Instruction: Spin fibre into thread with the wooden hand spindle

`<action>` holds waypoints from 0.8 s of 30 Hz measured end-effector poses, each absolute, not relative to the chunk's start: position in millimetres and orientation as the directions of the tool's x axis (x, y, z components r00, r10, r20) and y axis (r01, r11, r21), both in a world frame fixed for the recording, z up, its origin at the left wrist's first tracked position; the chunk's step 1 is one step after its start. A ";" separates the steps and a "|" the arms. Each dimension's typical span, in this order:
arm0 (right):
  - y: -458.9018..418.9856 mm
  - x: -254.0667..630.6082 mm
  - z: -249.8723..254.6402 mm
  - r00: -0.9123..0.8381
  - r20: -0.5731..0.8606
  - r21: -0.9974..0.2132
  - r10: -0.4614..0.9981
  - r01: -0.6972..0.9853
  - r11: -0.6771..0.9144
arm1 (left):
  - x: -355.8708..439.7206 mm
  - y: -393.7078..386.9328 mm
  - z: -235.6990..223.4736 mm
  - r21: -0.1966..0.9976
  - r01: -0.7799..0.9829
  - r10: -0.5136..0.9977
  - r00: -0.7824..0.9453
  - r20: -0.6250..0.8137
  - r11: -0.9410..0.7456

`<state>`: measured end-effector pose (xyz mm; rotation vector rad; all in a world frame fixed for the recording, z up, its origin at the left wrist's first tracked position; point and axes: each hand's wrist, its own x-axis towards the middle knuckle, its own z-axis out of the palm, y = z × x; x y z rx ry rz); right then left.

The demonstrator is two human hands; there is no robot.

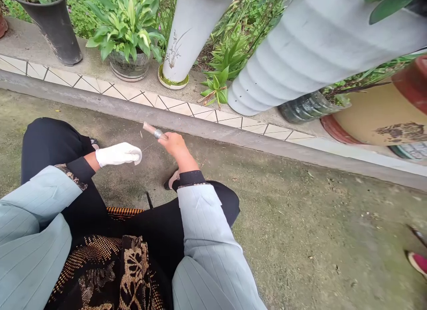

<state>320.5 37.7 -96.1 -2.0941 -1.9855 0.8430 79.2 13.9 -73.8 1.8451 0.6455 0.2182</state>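
In the head view my left hand [118, 154] wears a white knitted glove, its fingers closed in a pinch. From those fingers a thin strand [149, 146] runs up to the right; whether it is thread or wire I cannot tell. My bare right hand [175, 145] is wrapped round one end of a short, light-brown stick [150, 127]. A silvery winding [158, 133] circles the stick just beyond my fingers. The stick's free end points up and left. Both hands are in the air over the concrete, a little apart from each other.
Ahead runs a low tiled ledge [173, 106] with a black pot [62, 34], a leafy plant in a clear pot [130, 65], a tall white planter [187, 38] and a ridged grey planter [283, 56]. Concrete ground [283, 221] lies below. Someone's shoe [418, 262] shows at right.
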 end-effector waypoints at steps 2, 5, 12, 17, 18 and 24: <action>34.6 312.5 -100.9 -0.103 -0.346 -0.331 0.933 0.943 -0.018 | 76.0 16.2 -71.2 0.912 0.338 0.542 0.823 -0.168 -0.231; 27.8 298.8 -103.8 -0.277 -0.484 -0.264 0.830 0.951 0.164 | 71.4 19.6 -70.0 0.893 0.389 0.635 0.754 -0.167 -0.227; 10.6 284.6 -79.3 -0.628 -0.609 -0.573 0.485 0.771 0.279 | 65.2 36.3 -88.0 0.789 0.528 0.796 0.599 -0.083 -0.315; 5.9 297.6 -55.2 -0.746 -0.444 -0.812 0.496 0.569 0.131 | 70.5 39.3 -102.5 0.878 0.459 0.806 0.567 -0.170 -0.138; 6.5 301.6 -52.8 -0.721 -0.390 -0.843 0.572 0.530 0.093 | 72.5 37.8 -104.3 0.897 0.436 0.787 0.578 -0.216 -0.074; 22.4 320.1 -64.5 -0.132 -0.236 -0.944 0.963 0.264 -0.196 | 79.3 23.6 -101.0 0.935 0.349 0.503 0.797 -0.333 0.065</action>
